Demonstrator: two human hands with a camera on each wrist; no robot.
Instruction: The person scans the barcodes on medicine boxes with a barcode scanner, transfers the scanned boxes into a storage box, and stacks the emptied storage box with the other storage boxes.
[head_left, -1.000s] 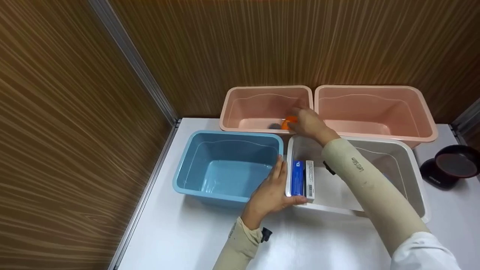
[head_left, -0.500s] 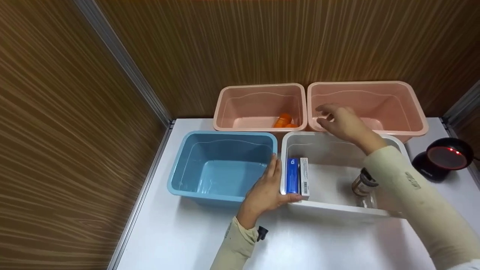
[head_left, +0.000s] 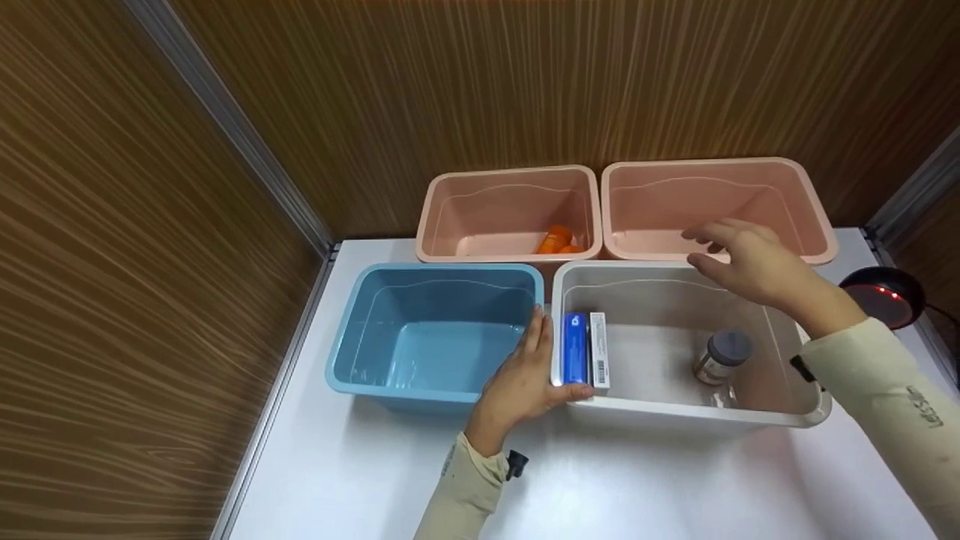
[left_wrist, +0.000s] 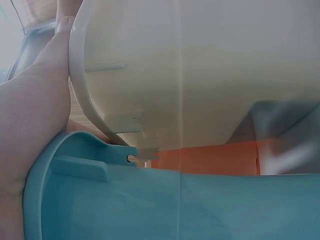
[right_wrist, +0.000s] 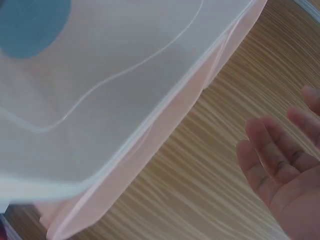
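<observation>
My left hand (head_left: 517, 382) rests between the blue bin (head_left: 435, 397) and the white bin (head_left: 660, 409), its straight fingers along the facing rims and its thumb on the white bin's front rim. Inside that bin, a blue box (head_left: 575, 349) and a narrow white box (head_left: 598, 349) stand side by side at the left wall. Toward its right side is a jar with a grey lid (head_left: 730, 346). My right hand (head_left: 757, 262) hovers over the white bin's back rim with nothing in it; the right wrist view shows its bare palm and loosely bent fingers (right_wrist: 265, 150).
Two pink bins stand behind: the left pink bin (head_left: 510, 256) holds orange bottle-like items (head_left: 555, 240), and the right pink bin (head_left: 831, 251) is beside it. A black device with red lights (head_left: 885, 296) stands at the right. Wood-grain panels (head_left: 480, 82) enclose the back and left.
My right hand has left the orange items in the left pink bin and moved right, over the white bin. The jar has come into view. My left hand stays at the rims.
</observation>
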